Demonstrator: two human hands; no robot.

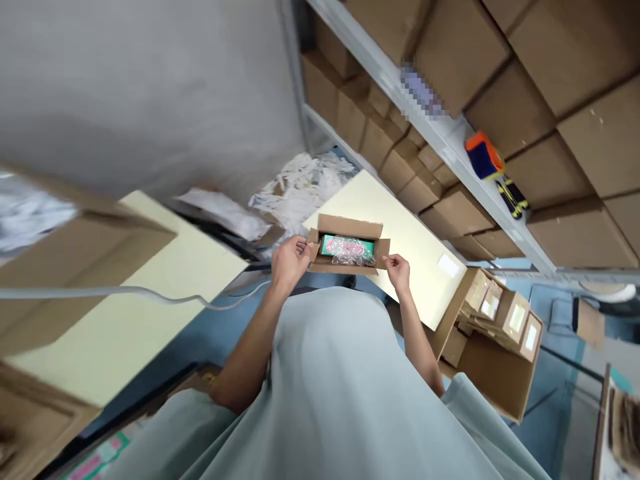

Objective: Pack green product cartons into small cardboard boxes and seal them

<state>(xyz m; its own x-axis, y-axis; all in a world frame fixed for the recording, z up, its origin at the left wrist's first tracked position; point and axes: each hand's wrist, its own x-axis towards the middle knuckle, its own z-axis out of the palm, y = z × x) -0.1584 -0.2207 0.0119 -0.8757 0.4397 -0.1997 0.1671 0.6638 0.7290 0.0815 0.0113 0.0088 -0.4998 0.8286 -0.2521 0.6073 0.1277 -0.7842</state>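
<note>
Between my hands, at the near edge of a pale yellow tabletop, an open cardboard box (pixel 350 227) has its flaps spread outward. Inside it lies a green and pink carton (pixel 330 245), partly covered by clear bubble wrap (pixel 353 250). My left hand (pixel 291 262) pinches the flap at the box's left end, fingers closed on it. The flap at the right end is gripped by my right hand (pixel 398 270) between thumb and fingers.
A white label (pixel 449 265) lies on the tabletop (pixel 415 253). Right of it, a large carton (pixel 500 373) holds several small boxes. Shelves of cardboard boxes (pixel 510 100) rise at upper right, with black-yellow pliers (pixel 513 197) on one ledge. A white cable (pixel 150 292) crosses the left side.
</note>
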